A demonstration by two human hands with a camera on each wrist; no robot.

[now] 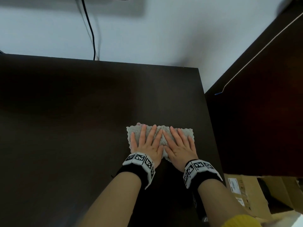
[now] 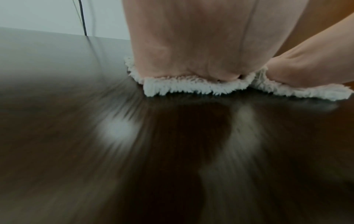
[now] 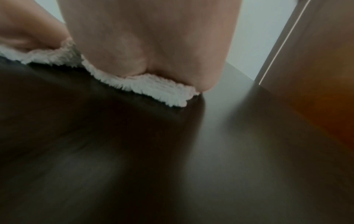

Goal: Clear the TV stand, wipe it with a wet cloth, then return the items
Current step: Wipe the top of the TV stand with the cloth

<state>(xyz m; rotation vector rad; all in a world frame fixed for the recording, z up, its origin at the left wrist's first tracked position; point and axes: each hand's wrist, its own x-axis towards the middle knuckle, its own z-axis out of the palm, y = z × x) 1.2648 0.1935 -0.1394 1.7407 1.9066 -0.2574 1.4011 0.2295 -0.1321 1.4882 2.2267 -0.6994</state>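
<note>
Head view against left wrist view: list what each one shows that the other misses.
Only the head view shows the cardboard boxes on the floor, the marker wristbands and the spread fingers of both hands. Only the left wrist view shows the cloth's fluffy near edge under the left hand's heel. Both show the right hand on the cloth, the dark TV stand and the black cable.

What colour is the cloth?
Pale grey-white, fluffy cloth; clearest in the left wrist view.
</note>
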